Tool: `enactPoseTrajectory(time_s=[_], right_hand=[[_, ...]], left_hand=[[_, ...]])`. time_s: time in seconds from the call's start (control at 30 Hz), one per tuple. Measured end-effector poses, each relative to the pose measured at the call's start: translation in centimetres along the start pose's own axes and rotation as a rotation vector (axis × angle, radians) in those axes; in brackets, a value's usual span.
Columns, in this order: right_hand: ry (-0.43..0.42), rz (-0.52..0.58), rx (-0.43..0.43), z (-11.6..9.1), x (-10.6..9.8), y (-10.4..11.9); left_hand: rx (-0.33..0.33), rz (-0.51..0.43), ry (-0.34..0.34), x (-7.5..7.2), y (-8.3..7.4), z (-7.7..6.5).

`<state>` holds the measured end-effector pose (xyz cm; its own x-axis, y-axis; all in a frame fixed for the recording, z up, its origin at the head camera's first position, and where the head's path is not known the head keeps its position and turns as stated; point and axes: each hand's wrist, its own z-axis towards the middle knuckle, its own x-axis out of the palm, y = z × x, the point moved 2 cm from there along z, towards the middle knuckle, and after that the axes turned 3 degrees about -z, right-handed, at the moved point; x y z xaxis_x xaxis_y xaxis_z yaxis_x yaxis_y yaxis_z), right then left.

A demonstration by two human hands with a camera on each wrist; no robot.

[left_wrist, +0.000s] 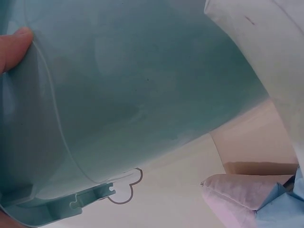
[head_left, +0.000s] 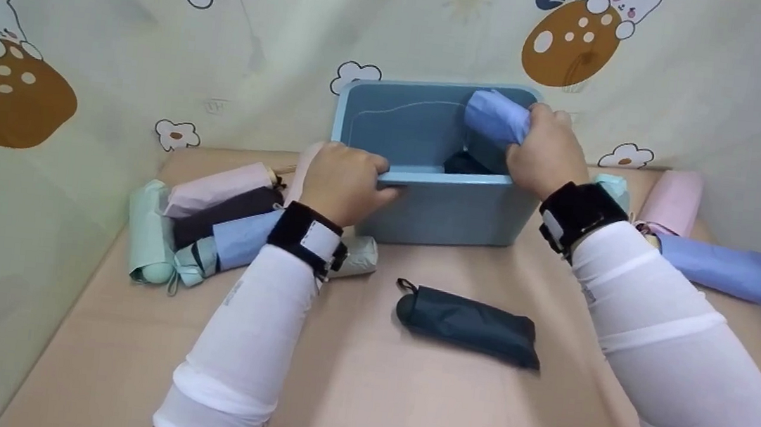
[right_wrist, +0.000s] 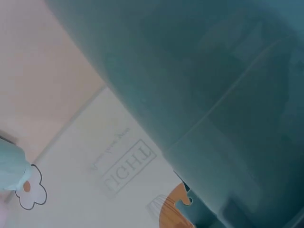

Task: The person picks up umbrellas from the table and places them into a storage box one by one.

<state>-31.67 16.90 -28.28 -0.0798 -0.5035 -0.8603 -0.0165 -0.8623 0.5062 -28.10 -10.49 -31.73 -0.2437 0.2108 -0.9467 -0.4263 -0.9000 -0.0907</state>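
Observation:
A blue-grey plastic bin (head_left: 444, 213) stands against the patterned backdrop. My left hand (head_left: 345, 181) grips its front left rim, fingers over the edge and thumb along the outer front wall. In the left wrist view one fingertip (left_wrist: 16, 47) presses on the bin wall (left_wrist: 142, 80). My right hand (head_left: 553, 150) holds one end of a periwinkle-blue folded umbrella (head_left: 497, 116), whose other end reaches over the bin's inside. A dark item (head_left: 467, 164) lies in the bin's bottom. The right wrist view has only the bin's outer wall (right_wrist: 190, 95) close up; the hand is outside it.
A dark green folded umbrella (head_left: 471, 325) lies on the peach-covered table (head_left: 395, 413) before the bin. Several folded umbrellas cluster at left, including mint (head_left: 151, 232) and pale pink (head_left: 220, 189) ones. To the right lie a blue umbrella (head_left: 721, 268) and a pink umbrella (head_left: 675, 202).

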Motion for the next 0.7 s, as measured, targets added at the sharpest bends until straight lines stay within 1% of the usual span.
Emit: enactPoseTrajectory(time_s=[0.2, 0.47, 0.7], right_hand=[[0.008, -0.002, 0.016, 0.0, 0.2, -0.05], [0.006, -0.023, 0.002, 0.12, 0.29, 0.09], [0.025, -0.054, -0.002, 0.3, 0.27, 0.35]], left_hand=[[-0.003, 0.004, 0.009, 0.01, 0.02, 0.0], [0.017, 0.017, -0.031, 0.04, 0.09, 0.05], [0.01, 0.007, -0.018, 0.08, 0.07, 0.04]])
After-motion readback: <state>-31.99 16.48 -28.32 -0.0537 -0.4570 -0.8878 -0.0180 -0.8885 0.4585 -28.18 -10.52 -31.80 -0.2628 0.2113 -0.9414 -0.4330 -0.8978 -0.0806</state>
